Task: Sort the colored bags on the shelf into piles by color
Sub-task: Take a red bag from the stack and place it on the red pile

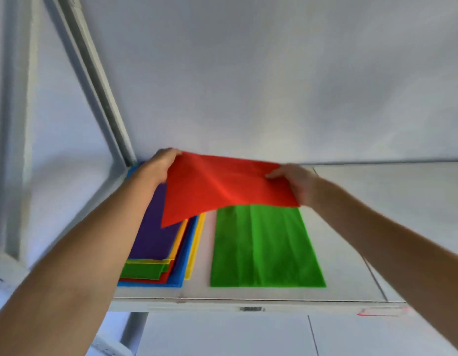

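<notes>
At frame centre, the left hand [162, 163] and right hand [294, 182] each pinch a far corner of a red bag [222, 188], lifted above the white shelf [351, 227]. Below it lie a flat green bag [266, 247] and, lower left, a mixed stack [156, 253] topped by purple.

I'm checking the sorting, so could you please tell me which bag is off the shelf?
The red bag, held up by both hands; the others lie flat.
</notes>
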A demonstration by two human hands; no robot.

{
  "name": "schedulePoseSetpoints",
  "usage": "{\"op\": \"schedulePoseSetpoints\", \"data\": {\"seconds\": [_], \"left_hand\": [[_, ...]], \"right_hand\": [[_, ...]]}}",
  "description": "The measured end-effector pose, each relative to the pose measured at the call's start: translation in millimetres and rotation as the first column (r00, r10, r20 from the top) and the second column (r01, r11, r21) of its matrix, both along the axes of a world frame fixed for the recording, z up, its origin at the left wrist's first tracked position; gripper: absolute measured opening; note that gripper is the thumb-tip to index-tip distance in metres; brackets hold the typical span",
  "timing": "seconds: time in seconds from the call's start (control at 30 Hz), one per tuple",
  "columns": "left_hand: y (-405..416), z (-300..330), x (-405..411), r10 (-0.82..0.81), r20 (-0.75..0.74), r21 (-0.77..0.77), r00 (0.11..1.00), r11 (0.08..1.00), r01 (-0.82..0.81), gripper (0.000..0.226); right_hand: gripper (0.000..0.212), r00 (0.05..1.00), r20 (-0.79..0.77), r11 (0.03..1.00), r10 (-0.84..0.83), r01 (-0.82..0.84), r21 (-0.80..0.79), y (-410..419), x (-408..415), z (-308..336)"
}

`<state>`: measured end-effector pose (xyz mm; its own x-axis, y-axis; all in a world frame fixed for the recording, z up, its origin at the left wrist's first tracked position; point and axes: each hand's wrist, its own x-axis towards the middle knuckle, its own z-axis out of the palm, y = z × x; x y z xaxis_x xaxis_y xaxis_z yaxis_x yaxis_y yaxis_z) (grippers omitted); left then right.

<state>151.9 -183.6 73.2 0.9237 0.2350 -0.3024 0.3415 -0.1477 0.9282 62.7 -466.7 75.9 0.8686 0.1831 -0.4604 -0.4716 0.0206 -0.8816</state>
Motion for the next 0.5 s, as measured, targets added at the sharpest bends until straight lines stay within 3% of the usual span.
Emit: {"op": "schedulePoseSetpoints", "data": {"seconds": [0.3,0.4,0.5], "left_hand": [[-215.0,84.1,47.3,-0.107,0.354,-0.104,0.929,0.983,0.153,0.025],[-266.6,69.2,54.9,-0.141,0.391,-0.079,0.91,0.979,0.186,0.035],[-310.9,20.5,52.6,-0.179,0.346,-0.032,0.921,0.979,0.203,0.035]], "right_hand": [[0.033,0.895,0.433,0.964,-0.103,0.196,-0.178,-195.7,11.3,104.1],[0.036,0.894,0.429,0.942,-0.131,0.247,-0.227,-248.7,2.9,87.8],[0.042,0.934,0.327,0.937,-0.144,0.236,-0.259,-295.6,-7.4,40.3]]}}
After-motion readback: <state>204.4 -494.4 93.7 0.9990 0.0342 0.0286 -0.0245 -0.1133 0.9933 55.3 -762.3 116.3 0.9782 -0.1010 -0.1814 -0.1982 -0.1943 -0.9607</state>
